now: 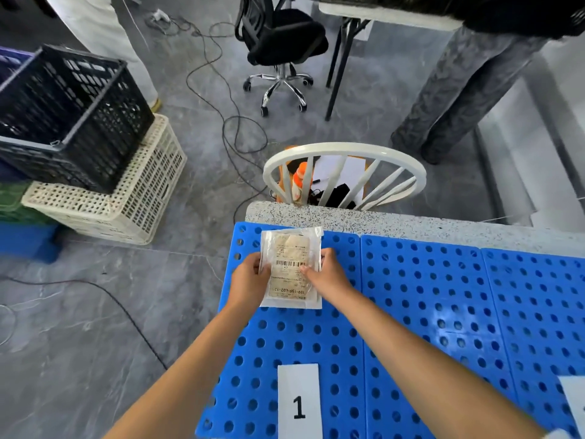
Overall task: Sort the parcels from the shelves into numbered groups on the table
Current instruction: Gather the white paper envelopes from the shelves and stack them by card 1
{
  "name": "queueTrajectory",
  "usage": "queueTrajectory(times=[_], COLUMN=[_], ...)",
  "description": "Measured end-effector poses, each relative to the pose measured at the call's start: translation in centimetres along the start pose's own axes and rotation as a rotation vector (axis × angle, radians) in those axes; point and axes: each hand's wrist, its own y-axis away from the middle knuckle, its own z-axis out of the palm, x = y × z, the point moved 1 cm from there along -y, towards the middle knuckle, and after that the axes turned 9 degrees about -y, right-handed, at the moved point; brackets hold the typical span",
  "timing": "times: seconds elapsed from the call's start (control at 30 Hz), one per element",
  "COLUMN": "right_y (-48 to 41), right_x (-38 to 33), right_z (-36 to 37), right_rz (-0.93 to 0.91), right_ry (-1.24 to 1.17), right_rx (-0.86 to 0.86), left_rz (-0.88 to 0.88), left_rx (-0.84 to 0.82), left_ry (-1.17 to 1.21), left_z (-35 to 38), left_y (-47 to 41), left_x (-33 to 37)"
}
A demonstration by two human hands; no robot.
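Left hand and right hand grip parcel (label up) on blue table, beyond card "1".

parcel | flat clear bag, printed label up | on blue panel, above card "1"

One parcel, two hands, two white cards, three blue panels, two chairs.

Both bare forearms extended forward and converging, left hand and right hand each gripping an opposite side edge of one parcel.
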Motion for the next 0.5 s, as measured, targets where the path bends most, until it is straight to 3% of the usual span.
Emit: queueTrajectory(times=[0.23,0.33,0.5], right_y=[0.8,2.3,6.1], right_x=[0.8,0.9,-1.5], right_z=[-3.0,-6.5,-11.1], right_rz=[-0.008,-0.075,-0.255], right_ry=[-0.057,0.011,0.178], right_rx=[0.184,0.174,0.068], left_rz=[-0.045,-0.008,0.236], left_rx=[0.097,0.123,0.052], left_ry=[-0.022,-0.101,-0.354], left_z=[-2.2,-4.3,-5.2], left_y=[0.0,0.4,3.5], left_x=[-0.2,0.5,6.8])
